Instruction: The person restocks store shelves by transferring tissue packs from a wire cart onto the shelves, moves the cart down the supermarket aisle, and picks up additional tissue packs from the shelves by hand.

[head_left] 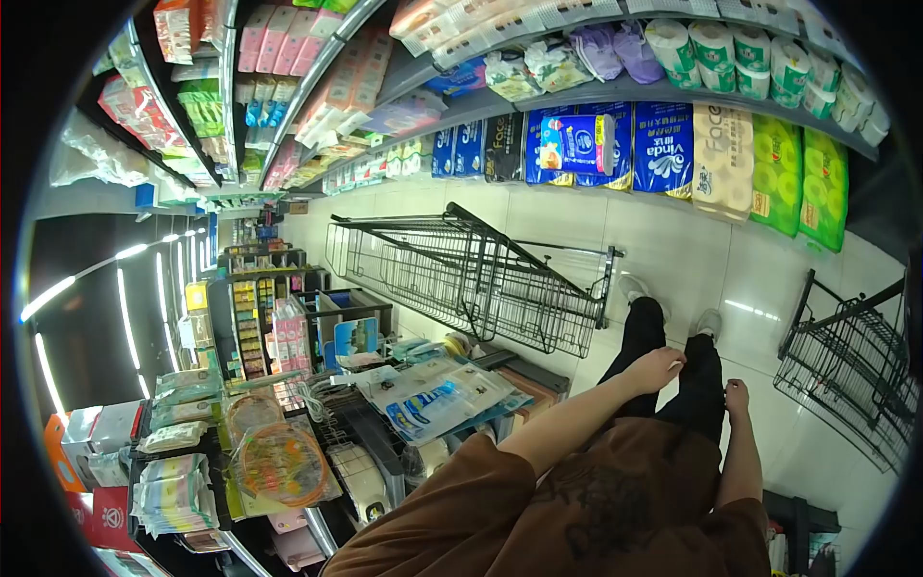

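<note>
My left hand (pixel 663 365) hangs in front of my dark trousers, its fingers bent loosely together. Nothing shows in it. Lower and further right, my right hand (pixel 737 396) is beside my other leg with its fingers curled in; I see no object there either. Nearest to my left hand stands a black wire shopping cart (pixel 481 284), apart from the fingers. A second wire cart (pixel 851 370) is on my right, also not touched.
Ahead, shelves (pixel 615 91) carry tissue packs and toilet rolls (pixel 711 53), with blue tissue packs (pixel 663 149) along the floor. To my left are a display of bagged goods (pixel 442 394) and a round orange-patterned item (pixel 282 464). Pale floor tiles (pixel 740 250) lie between the carts.
</note>
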Available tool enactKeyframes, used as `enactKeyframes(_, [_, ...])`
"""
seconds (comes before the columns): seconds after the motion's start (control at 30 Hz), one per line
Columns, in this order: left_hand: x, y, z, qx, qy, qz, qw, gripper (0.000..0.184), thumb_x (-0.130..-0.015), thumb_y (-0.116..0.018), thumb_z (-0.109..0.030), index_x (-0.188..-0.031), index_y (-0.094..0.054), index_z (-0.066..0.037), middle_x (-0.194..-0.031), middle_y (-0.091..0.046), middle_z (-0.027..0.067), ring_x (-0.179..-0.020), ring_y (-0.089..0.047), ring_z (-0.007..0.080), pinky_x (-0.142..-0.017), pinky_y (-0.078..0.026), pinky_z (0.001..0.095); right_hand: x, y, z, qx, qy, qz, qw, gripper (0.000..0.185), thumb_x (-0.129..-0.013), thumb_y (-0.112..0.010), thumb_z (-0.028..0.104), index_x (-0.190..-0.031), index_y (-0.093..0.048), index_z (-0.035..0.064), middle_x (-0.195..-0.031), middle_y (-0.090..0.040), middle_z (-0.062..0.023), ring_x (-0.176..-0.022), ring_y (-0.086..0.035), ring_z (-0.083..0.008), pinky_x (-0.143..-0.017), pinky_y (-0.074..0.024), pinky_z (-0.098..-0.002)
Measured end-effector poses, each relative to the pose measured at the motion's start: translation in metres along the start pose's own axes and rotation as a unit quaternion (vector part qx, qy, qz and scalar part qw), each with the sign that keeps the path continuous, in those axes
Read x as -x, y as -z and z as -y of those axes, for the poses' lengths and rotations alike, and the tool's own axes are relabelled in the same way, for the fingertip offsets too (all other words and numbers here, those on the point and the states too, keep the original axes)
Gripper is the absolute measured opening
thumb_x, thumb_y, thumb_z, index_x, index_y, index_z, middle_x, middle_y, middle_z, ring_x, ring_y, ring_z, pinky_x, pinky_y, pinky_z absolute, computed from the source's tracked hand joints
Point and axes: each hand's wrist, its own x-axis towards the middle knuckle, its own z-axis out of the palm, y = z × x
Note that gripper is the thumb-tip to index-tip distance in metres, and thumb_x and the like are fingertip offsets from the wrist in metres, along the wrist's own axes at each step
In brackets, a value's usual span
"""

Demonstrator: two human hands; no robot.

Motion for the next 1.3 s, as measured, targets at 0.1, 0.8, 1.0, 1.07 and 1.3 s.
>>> enactKeyframes(0.1, [0.016, -0.020, 0.073, -0.035, 0.015, -0.034, 0.999, 0.025, -0.093, -0.052, -0.019, -0.108, -0.063, -0.003, -0.110, -0.064, 0.0188, -0.107, -0.060, 0.0359, -0.093, -0.047, 0.0429, -0.005, 0.008, -0.005, 0.018, -0.015, 0.021, 1.000, 0.033, -0.090, -0.050, 0.021, -0.118, -0.060, 0.0075, -0.092, -0.064, -0.0098, -0.069, -0.062, -0.0201, -0.056, -0.0511, -0.0351])
enactKeyframes(0.8, [0.088, 0.002, 0.159, 0.458, 0.250, -0.418, 0.743, 0.022, -0.094, -0.047, -0.004, -0.109, -0.062, 0.000, -0.097, -0.069, 0.0130, -0.090, -0.069, 0.0213, -0.079, -0.053, 0.0313, 0.044, -0.062, 0.356, 0.098, 0.157, 0.169, 0.968, 0.039, -0.097, -0.052, 0.029, -0.130, -0.054, 0.0094, -0.113, -0.064, -0.0086, -0.093, -0.063, -0.0188, -0.081, -0.0496, -0.0331])
enactKeyframes(1.0, [0.175, 0.089, 0.178, 0.478, 0.274, -0.648, 0.525, 0.026, -0.096, -0.043, -0.002, -0.121, -0.051, 0.000, -0.100, -0.063, 0.0114, -0.092, -0.063, 0.0177, -0.081, -0.051, 0.0306, 0.174, -0.149, 0.604, -0.158, 0.370, 0.200, 0.893, 0.063, -0.100, -0.048, 0.041, -0.145, -0.031, 0.0000, -0.141, -0.044, -0.0178, -0.125, -0.049, -0.0328, -0.105, -0.0393, -0.0444])
enactKeyframes(1.07, [0.201, 0.162, 0.192, 0.428, 0.228, -0.730, 0.481, 0.031, -0.098, -0.042, -0.007, -0.128, -0.044, 0.000, -0.120, -0.055, 0.0132, -0.104, -0.058, 0.0207, -0.090, -0.047, 0.0333, 0.201, -0.166, 0.667, -0.135, 0.433, 0.226, 0.862, 0.071, -0.098, -0.049, 0.045, -0.147, -0.025, -0.0007, -0.145, -0.040, -0.0193, -0.132, -0.042, -0.0356, -0.110, -0.0331, -0.0479])
enactKeyframes(1.3, [0.236, 0.376, 0.250, 0.423, 0.148, -0.751, 0.485, 0.076, -0.096, -0.057, -0.025, -0.149, -0.011, 0.003, -0.149, -0.025, 0.0261, -0.126, -0.044, 0.0343, -0.106, -0.037, 0.0423, 0.235, -0.238, 0.709, -0.106, 0.393, 0.294, 0.865, 0.054, -0.098, -0.048, 0.020, -0.145, -0.032, 0.0001, -0.142, -0.044, -0.0169, -0.129, -0.048, -0.0297, -0.108, -0.0371, -0.0466])
